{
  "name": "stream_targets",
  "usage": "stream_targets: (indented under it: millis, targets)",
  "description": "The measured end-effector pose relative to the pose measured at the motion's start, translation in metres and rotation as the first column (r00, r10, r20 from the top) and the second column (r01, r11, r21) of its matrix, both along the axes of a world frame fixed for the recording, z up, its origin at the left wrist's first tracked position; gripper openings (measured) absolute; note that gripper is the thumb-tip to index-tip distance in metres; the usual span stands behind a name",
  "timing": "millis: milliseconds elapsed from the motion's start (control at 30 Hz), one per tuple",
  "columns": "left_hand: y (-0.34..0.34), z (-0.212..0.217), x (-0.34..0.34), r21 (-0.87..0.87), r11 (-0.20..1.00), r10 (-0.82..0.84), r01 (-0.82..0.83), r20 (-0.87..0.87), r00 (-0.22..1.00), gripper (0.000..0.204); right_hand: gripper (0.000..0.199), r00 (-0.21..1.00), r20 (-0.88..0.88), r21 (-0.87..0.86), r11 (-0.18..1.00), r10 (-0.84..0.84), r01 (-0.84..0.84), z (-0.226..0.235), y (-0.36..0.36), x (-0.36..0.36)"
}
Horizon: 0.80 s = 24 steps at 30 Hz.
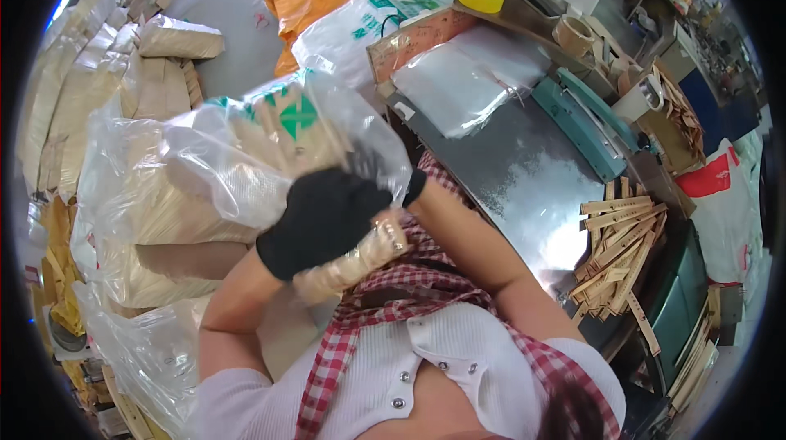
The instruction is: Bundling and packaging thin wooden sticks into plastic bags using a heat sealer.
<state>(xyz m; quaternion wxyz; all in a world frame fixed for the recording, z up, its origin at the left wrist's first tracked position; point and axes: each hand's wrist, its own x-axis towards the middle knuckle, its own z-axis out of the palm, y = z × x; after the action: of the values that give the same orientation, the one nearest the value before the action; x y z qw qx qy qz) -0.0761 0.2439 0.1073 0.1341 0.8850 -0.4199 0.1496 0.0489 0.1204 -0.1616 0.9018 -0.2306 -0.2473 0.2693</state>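
- The left hand, in a black glove, was raised in front of the chest, its forearm coming up from the lower left with the elbow bent.
- Its fingers were closed around a clear-wrapped bundle of wooden sticks, which lay slanted under the glove, one end pointing down-left.
- The right hand was mostly hidden behind a clear plastic bag with green print; only a black-gloved edge at the wrist showed, so whether its fingers were closed could not be told.
- The right forearm crossed in from the right, elbow bent.
- The bag was held up just above the left hand, to the left of the metal worktop.
- Loose wooden sticks lay at the worktop's right edge.
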Motion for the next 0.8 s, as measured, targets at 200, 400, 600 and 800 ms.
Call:
stream_targets:
  millis: [200, 400, 600, 800]
  targets:
    - [0.083, -0.013, 0.001, -0.269, 0.846, 0.519, -0.460, 0.218, 0.826, 0.060, 0.053, 0.990, -0.126, -0.176, 0.984, -0.063, 0.040, 0.111, 0.018, 0.043]
    - [0.087, -0.015, 0.037, -0.739, 0.531, 0.400, -0.414, -0.212, 0.892, 0.029, 0.061, 0.993, -0.096, -0.191, 0.978, 0.072, -0.089, 0.173, -0.010, -0.008]
    - [0.085, -0.094, 0.026, -0.752, 0.520, 0.623, -0.405, 0.010, 0.782, 0.019, 0.056, 0.955, -0.292, -0.032, 0.998, -0.054, 0.047, 0.155, -0.023, 0.025]
    - [0.162, -0.099, 0.006, -0.744, 0.560, 0.567, -0.365, 0.022, 0.824, 0.034, 0.046, 0.967, -0.198, -0.299, 0.950, -0.158, 0.094, 0.195, -0.052, -0.020]
